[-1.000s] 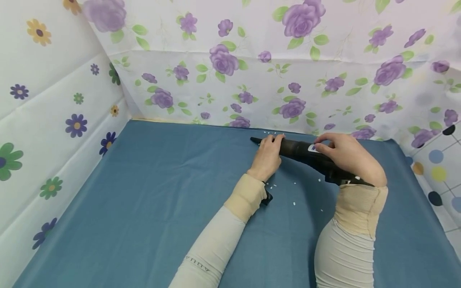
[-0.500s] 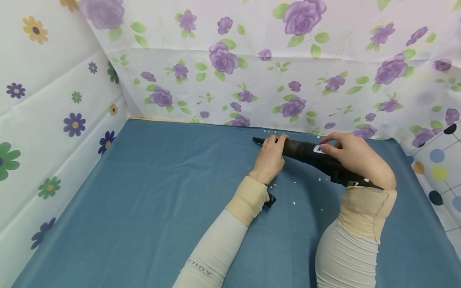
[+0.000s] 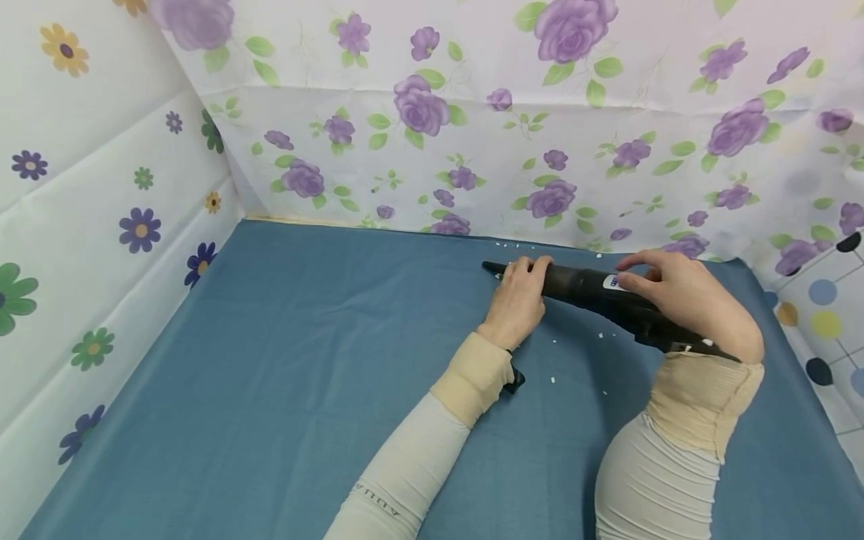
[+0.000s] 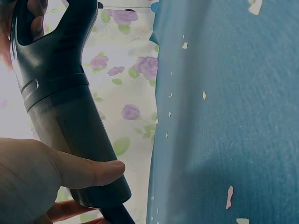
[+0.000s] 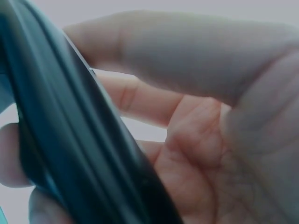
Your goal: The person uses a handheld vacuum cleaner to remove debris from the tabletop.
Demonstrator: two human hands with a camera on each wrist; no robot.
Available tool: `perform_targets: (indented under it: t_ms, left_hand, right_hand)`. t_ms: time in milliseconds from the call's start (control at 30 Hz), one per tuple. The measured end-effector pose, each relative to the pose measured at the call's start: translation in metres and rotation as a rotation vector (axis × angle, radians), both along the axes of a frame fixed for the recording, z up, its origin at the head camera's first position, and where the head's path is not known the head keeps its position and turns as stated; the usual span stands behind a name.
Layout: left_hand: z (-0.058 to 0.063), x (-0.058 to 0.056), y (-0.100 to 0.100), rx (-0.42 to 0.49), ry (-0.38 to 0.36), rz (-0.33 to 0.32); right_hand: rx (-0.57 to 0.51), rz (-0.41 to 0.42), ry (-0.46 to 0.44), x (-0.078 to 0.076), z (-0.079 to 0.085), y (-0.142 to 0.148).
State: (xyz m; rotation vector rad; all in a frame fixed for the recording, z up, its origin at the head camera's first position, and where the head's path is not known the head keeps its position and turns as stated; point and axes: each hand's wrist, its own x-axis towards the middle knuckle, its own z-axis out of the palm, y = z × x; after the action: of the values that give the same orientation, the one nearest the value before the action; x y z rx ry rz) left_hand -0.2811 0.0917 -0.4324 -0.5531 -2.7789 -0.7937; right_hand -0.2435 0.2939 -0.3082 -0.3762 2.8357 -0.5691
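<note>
Vacuum, black, handheld (image 3: 574, 283): held slantwise between the two hands, its body over the cloth. Narrow nozzle (image 3: 495, 267) sticks out past the left hand (image 3: 515, 301), on the side away from the right hand (cannot tell whether its tip touches the cloth). Left hand clamped round the front of the barrel, thumb along one side, fingers beneath in the left wrist view. Right hand (image 3: 685, 294) clamped round the handle, fingertips showing on its far side in the right wrist view. White label (image 3: 612, 283) just beside the right thumb.

White scraps (image 3: 553, 380) scattered on the cloth: several just beyond the left hand, others between the hands and nearer the person. Blue cloth (image 3: 270, 360) spreads under both hands. Beige cuffs (image 3: 472, 379) and pale sleeves (image 3: 398, 465) behind the hands; small black block at the left wrist (image 3: 515, 381). Purple-flowered sheet (image 3: 378, 67) rises beyond both hands.
</note>
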Motion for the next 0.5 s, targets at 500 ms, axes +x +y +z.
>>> perform_targets:
  t_ms: [500]
  left_hand:
    - [-0.003, 0.009, 0.014, -0.003, 0.077, -0.008]
  right_hand:
    - [0.024, -0.032, 0.036, 0.008, 0.004, 0.012]
